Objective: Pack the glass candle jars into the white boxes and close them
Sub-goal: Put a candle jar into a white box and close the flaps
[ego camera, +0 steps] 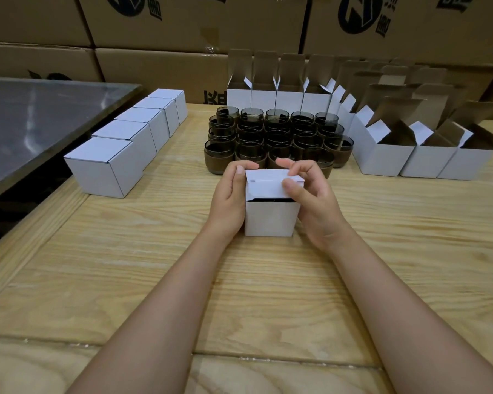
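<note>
Head view: white box (pixel 271 217) upright on wooden table (pixel 125 251), mid-frame. Left hand (pixel 228 200) cups its left wall, thumb on the top edge. Right hand (pixel 313 194) grips the lid, thumb on the flap, fingers curled behind. Lid not fully down; dark slit beneath, possibly a jar, too dark to tell. Glass candle jars (pixel 268 132) crowd just behind, front row partly hidden by the hands. Closed boxes (pixel 108 166) in a row at left; open boxes (pixel 382 157) behind and at right. Brown cartons (pixel 154 24) stacked at back.
</note>
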Tool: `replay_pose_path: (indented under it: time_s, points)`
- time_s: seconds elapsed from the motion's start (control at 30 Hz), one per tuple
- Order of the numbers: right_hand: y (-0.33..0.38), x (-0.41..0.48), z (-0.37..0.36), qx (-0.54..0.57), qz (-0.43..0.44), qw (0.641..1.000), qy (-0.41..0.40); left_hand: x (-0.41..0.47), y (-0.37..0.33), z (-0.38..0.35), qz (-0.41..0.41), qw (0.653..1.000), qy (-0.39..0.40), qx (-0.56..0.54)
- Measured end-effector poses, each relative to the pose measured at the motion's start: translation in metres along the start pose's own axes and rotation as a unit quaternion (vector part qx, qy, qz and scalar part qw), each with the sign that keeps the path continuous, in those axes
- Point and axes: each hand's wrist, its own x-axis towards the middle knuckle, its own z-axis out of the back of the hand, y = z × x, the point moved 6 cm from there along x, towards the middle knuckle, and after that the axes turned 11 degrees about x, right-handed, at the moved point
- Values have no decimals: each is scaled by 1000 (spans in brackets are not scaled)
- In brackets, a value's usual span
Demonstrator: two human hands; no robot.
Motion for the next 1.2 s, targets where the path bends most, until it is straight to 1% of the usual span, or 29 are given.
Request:
replay_pose_path:
  time_s: [0.23,0.53,0.73,0.9,1.03,1.13,1.2]
  points:
    - [0,0,2,-36,22,999,23,0,4,0,18,1000,-8,0]
    - [2,1,5,-52,34,998,19,1,4,1,16,1000,-2,2]
    - [2,2,5,-50,51,997,-4,2,5,1,21,1000,-6,-3]
    - [3,1,5,-88,68,994,19,2,5,2,23,1000,-6,-1]
    - [-1,1,6,-122,46,990,49,0,7,1,51,999,4,-9]
    - [-3,4,10,-80,24,995,55,-1,7,-2,93,995,16,-44]
    - [-4,5,11,-51,5,997,61,-3,3,-3,95,992,34,-77]
